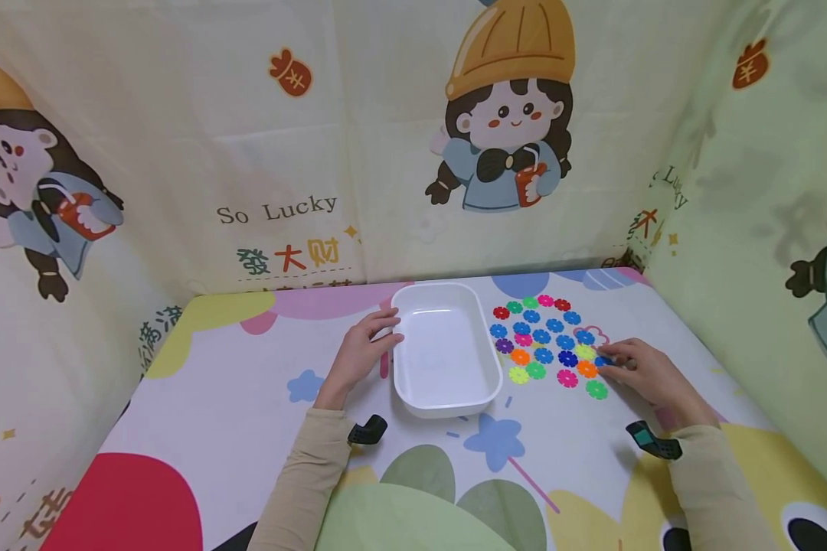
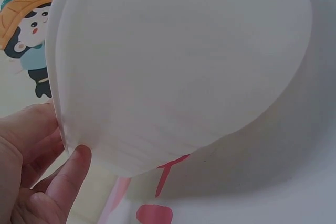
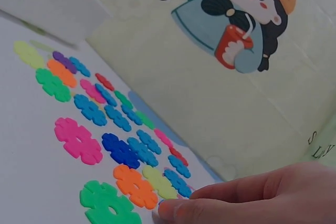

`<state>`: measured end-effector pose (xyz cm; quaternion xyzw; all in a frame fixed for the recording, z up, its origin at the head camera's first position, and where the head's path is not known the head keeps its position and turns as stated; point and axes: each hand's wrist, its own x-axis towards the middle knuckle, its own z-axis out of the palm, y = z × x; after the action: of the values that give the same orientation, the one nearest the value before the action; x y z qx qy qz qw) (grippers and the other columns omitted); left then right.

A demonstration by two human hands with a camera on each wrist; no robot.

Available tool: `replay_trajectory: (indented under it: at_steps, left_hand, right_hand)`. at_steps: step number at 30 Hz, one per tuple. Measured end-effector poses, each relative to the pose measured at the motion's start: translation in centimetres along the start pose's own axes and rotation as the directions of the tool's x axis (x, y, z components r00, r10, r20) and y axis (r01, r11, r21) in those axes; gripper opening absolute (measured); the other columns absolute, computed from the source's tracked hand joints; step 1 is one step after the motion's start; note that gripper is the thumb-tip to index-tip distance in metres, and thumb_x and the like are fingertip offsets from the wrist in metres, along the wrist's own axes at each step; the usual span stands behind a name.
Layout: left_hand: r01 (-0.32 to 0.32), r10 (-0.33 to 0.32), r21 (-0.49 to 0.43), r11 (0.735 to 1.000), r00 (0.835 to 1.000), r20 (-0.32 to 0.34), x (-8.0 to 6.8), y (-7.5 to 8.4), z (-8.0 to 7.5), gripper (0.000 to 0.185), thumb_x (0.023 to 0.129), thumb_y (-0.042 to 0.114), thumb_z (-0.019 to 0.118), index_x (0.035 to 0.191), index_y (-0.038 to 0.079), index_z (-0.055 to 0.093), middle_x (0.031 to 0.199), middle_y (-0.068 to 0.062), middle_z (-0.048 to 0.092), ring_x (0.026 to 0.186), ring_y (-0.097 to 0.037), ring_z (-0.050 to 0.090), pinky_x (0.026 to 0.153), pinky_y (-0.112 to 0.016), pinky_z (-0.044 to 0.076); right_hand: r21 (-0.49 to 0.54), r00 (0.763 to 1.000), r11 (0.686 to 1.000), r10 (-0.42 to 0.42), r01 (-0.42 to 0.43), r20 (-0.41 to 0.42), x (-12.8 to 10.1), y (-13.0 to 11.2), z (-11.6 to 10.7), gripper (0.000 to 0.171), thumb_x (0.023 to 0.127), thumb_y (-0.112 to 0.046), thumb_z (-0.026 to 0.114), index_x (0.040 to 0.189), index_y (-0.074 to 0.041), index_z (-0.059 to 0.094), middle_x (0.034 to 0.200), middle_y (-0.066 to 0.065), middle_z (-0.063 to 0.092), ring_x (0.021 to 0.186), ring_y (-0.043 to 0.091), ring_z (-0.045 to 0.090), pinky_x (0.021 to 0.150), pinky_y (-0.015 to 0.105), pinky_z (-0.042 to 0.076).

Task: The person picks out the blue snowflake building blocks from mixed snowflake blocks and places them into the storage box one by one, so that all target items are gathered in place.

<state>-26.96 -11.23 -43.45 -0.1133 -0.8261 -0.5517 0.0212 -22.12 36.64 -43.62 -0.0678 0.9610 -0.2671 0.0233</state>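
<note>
Pinches blue disc (image 1: 602, 361) in right hand (image 1: 646, 375), well right of tray (image 1: 448, 360), discs (image 1: 538, 334) between; grips tray's left side in left hand (image 1: 358, 355).

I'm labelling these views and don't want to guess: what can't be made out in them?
Blue disc by the right hand: right wrist view, mostly covered by fingers.
Inside of the white tray: left wrist view, hidden by its outer side.
Nearest green disc: right wrist view, cut off by the bottom edge.
Right wrist device: head view, any markings too small.
</note>
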Motion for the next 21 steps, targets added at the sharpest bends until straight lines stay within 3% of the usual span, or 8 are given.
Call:
replay_trajectory:
  at_steps: [13, 21]
  left_hand:
    - [-0.003, 0.003, -0.002, 1.0, 1.0, -0.002, 0.0, -0.04, 0.03, 0.036, 0.091, 0.021, 0.071, 0.125, 0.008, 0.067, 0.142, 0.004, 0.052, 0.138, -0.02, 0.039, 0.108, -0.041, 0.04]
    - [-0.006, 0.006, -0.011, 1.0, 1.0, 0.0, 0.05, -0.06, 0.03, 0.037, 0.091, 0.023, 0.071, 0.125, 0.009, 0.067, 0.142, 0.004, 0.052, 0.138, -0.019, 0.039, 0.109, -0.042, 0.04]
  right_hand:
    - [-0.005, 1.0, 1.0, -0.012, 0.012, 0.009, -0.06, 0.19, 0.05, 0.044, 0.089, -0.022, 0.073, 0.126, 0.0, 0.061, 0.108, 0.016, 0.059, 0.096, 0.029, 0.053, 0.079, 0.037, 0.052]
    - [0.002, 0.999, 1.0, -0.028, 0.028, 0.022, 0.12, 0.23, 0.01, 0.041, 0.09, -0.019, 0.072, 0.124, 0.0, 0.058, 0.11, 0.017, 0.057, 0.098, 0.031, 0.053, 0.084, 0.045, 0.053]
